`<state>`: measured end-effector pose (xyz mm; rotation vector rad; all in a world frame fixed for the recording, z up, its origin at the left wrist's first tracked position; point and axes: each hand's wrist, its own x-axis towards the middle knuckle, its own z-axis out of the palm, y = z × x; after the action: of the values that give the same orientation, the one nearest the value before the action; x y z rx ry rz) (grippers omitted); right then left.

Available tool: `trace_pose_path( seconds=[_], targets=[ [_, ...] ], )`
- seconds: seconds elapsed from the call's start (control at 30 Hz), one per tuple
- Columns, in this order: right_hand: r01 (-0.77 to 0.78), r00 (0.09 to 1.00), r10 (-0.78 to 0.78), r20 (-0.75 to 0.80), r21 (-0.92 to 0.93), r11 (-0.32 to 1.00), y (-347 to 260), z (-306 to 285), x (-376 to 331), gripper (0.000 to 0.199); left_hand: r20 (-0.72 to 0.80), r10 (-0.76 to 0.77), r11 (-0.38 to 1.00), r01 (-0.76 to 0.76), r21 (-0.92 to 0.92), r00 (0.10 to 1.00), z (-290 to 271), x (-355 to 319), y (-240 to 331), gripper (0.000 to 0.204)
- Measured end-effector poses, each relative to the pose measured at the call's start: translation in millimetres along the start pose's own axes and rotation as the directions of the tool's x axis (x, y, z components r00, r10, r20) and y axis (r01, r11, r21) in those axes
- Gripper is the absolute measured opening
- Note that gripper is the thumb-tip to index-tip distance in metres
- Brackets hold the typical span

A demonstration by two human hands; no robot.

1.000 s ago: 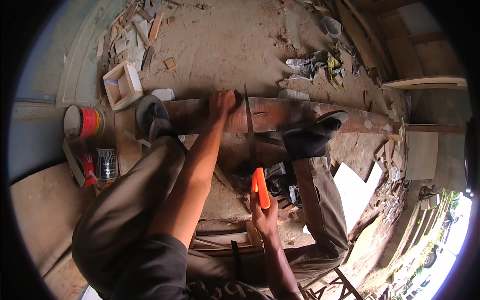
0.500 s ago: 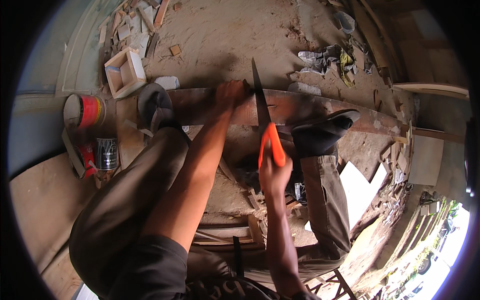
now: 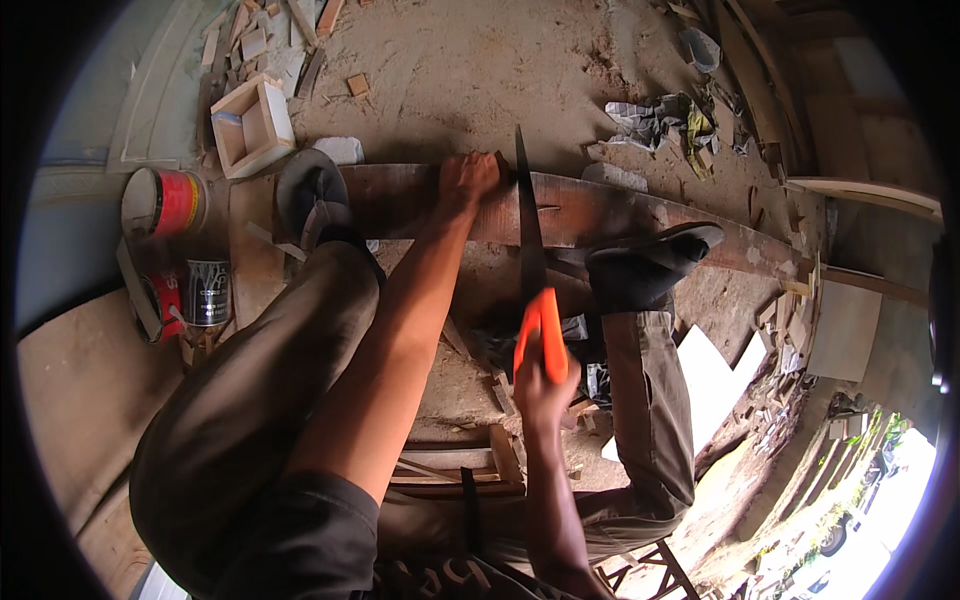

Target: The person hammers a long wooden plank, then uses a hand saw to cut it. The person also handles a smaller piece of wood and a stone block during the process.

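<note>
A long brown wooden plank (image 3: pixel 600 215) lies across the dusty floor, pinned under both my dark shoes. My left hand (image 3: pixel 467 180) presses down on the plank just left of the cut. My right hand (image 3: pixel 540 385) grips the orange handle of a handsaw (image 3: pixel 530 270), whose dark blade stands upright across the plank, tip pointing away from me. The blade sits in a cut near the plank's middle, right beside my left hand's fingers.
A red paint can (image 3: pixel 165 203) and a dark can (image 3: pixel 208 292) stand at the left. A small open wooden box (image 3: pixel 252 125) lies beyond them. Wood offcuts litter the sawdust-covered floor, crumpled rags (image 3: pixel 665 120) lie at the upper right, and a white board (image 3: pixel 715 375) rests to the right.
The saw has been pushed forward then drawn part way back through the plank. My left hand and both feet stay on the plank.
</note>
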<state>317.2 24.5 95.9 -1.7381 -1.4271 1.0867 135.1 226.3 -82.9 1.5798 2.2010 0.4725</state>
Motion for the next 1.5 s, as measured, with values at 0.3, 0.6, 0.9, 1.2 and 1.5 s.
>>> trace_pose_path(
  seconds=[0.3,0.6,0.9,1.2,1.5],
  targets=[
    [0.001,1.000,-0.001,0.025,0.024,1.000,22,1,-29,0.027,-0.167,0.101,0.993,-0.090,0.072,0.981,13,7,-19,0.041],
    [0.068,0.997,-0.067,-0.041,0.003,0.998,33,41,70,0.028,-0.046,0.064,0.992,-0.069,-0.107,0.997,10,5,8,0.038],
    [0.213,0.974,-0.190,0.125,-0.211,0.954,51,-35,-97,0.029,-0.314,0.242,0.967,-0.204,0.151,0.918,17,1,4,0.037],
    [0.076,0.997,-0.076,0.009,-0.016,0.997,29,34,67,0.032,-0.306,0.216,0.971,-0.237,-0.031,0.927,14,0,-8,0.035],
    [0.036,0.997,-0.033,0.069,-0.045,0.998,28,-21,-50,0.028,-0.230,0.130,0.989,-0.109,0.101,0.965,2,1,-3,0.035]
  ],
)
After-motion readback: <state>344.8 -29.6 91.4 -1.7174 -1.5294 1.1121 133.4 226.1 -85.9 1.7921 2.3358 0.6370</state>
